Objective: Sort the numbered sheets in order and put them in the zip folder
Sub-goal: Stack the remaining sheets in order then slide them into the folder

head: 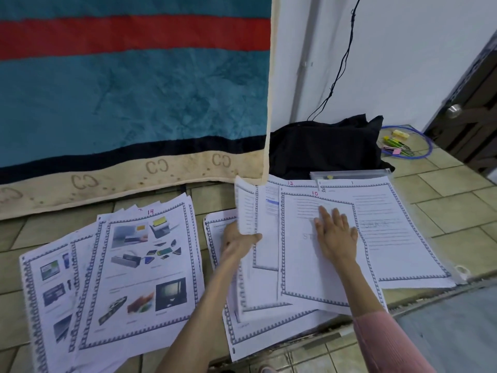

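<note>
White sheet (pixel 246 208) upright, left hand (pixel 236 242) pinching

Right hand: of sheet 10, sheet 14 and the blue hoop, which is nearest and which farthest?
1. Sheet 10: directly under the right hand.
2. Sheet 14: on the left pile.
3. Blue hoop: far right, by the door.

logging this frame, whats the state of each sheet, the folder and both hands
sheet 14: flat on the floor, atop the left pile
sheet 10: flat, pressed under the right hand
sheet 1: flat, lying on the zip folder
lifted sheet: raised, curled, pinched in the left hand
zip folder: mostly covered by sheets
</note>
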{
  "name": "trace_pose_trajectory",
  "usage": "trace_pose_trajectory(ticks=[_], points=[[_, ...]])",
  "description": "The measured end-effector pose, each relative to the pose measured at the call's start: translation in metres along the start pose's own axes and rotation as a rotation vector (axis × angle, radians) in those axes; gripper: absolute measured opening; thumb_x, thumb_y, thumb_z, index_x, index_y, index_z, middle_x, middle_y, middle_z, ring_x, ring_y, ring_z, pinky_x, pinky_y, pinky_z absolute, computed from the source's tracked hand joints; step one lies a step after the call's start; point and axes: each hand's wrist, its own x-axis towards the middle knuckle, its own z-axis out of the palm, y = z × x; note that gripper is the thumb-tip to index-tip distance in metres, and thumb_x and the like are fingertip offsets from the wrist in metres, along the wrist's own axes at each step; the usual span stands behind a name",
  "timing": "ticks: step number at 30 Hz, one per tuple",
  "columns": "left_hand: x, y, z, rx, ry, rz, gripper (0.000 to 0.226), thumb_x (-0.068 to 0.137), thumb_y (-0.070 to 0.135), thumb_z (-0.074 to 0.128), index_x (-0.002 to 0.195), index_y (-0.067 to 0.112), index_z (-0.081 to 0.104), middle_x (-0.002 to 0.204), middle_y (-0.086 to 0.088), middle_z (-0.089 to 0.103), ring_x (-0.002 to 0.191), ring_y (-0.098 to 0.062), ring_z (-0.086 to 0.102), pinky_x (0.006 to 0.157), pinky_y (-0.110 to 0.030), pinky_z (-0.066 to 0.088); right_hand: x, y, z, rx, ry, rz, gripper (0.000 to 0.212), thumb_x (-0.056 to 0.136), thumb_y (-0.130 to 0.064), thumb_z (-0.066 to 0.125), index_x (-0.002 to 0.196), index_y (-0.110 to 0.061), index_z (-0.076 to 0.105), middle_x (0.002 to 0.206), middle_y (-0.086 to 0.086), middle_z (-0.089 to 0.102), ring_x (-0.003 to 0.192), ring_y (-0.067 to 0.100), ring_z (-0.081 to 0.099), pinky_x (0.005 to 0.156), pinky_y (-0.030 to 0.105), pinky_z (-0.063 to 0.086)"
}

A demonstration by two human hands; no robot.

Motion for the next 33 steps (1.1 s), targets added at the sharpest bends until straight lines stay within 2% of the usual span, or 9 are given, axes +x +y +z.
trace_pose_trajectory(ticks=[7,10,12,15,17,20,24,28,33], points=[[-0.004,-0.029,-0.108,0.151,0.177,-0.024,0.057,0.067,0.018,0.084,0.119,0.011,0.063,0.122,-0.009,0.064,0.113,-0.025,0.059,0.094,-0.03,0.046,0.004,-0.002,0.001,-0.04,-0.013,0.001,0.051,0.1,-0.043,0.017,0.149,-0.029,0.021,0.158,0.007,0.014,0.146,0.026,0.004,0.115,0.054,0.004],[-0.01,-0.043,-0.114,0.118,0.231,0.012,0.048,0.075,0.021,0.077,0.12,0.011,0.063,0.12,-0.009,0.065,0.112,-0.025,0.059,0.089,-0.026,0.044,0.003,-0.022,-0.002,-0.136,0.109,-0.045,0.047,0.101,-0.03,0.022,0.147,-0.021,0.026,0.157,0.009,0.015,0.147,0.027,-0.001,0.114,0.055,-0.005],[-0.009,-0.049,-0.11,0.045,0.265,-0.029,0.039,0.086,0.027,0.066,0.12,0.009,0.062,0.121,-0.011,0.063,0.113,-0.03,0.058,0.093,-0.031,0.045,-0.01,-0.049,-0.001,-0.043,0.197,-0.201,0.047,0.1,-0.026,0.021,0.143,-0.017,0.036,0.154,0.008,0.028,0.146,0.025,0.01,0.116,0.051,0.0],[-0.005,-0.053,-0.106,0.029,0.299,-0.071,0.036,0.093,0.025,0.056,0.121,0.004,0.06,0.126,-0.016,0.06,0.115,-0.033,0.056,0.093,-0.034,0.043,-0.051,-0.095,0.014,0.09,-0.022,-0.517,0.069,0.09,-0.051,0.006,0.141,-0.022,0.041,0.148,0.003,0.04,0.143,0.021,0.024,0.116,0.042,0.013],[-0.003,-0.054,-0.107,0.015,0.278,-0.084,0.035,0.092,0.022,0.058,0.121,0.003,0.06,0.125,-0.017,0.06,0.113,-0.033,0.057,0.092,-0.034,0.043,-0.079,-0.116,0.03,0.086,-0.207,-0.658,0.08,0.083,-0.07,0.001,0.144,-0.03,0.033,0.154,-0.001,0.028,0.146,0.017,0.014,0.117,0.038,0.006],[-0.005,-0.054,-0.117,-0.034,0.224,-0.101,0.036,0.09,0.021,0.061,0.122,0.004,0.06,0.124,-0.016,0.061,0.111,-0.033,0.059,0.096,-0.038,0.046,-0.096,-0.128,0.046,0.075,-0.359,-0.701,0.083,0.076,-0.069,-0.003,0.148,-0.035,0.02,0.159,-0.002,0.007,0.147,0.015,-0.002,0.117,0.039,-0.006],[-0.007,-0.053,-0.153,0.006,0.183,-0.134,0.029,0.089,0.019,0.062,0.116,0.006,0.063,0.112,-0.014,0.066,0.099,-0.031,0.063,0.093,-0.042,0.049,-0.089,-0.119,0.05,0.052,-0.348,-0.703,0.087,0.074,-0.07,-0.007,0.147,-0.034,0.025,0.159,-0.006,0.006,0.147,0.011,-0.004,0.115,0.035,-0.01],[-0.019,-0.049,-0.197,0.072,0.262,-0.115,0.022,0.089,0.016,0.061,0.11,0.009,0.066,0.105,-0.013,0.066,0.092,-0.031,0.063,0.074,-0.032,0.048,-0.081,-0.113,0.047,0.066,-0.254,-0.713,0.085,0.078,-0.068,-0.007,0.138,-0.035,0.042,0.152,-0.011,0.031,0.142,0.01,0.021,0.114,0.035,0.012],[-0.037,-0.057,-0.249,0.044,0.461,-0.106,0.033,0.088,0.016,0.063,0.118,0.001,0.061,0.117,-0.019,0.062,0.107,-0.037,0.059,0.096,-0.044,0.046,-0.07,-0.118,0.041,-0.045,-0.111,-0.72,0.066,0.087,-0.054,0.01,0.126,-0.03,0.057,0.12,-0.001,0.055,0.115,0.021,0.047,0.091,0.036,0.033]])
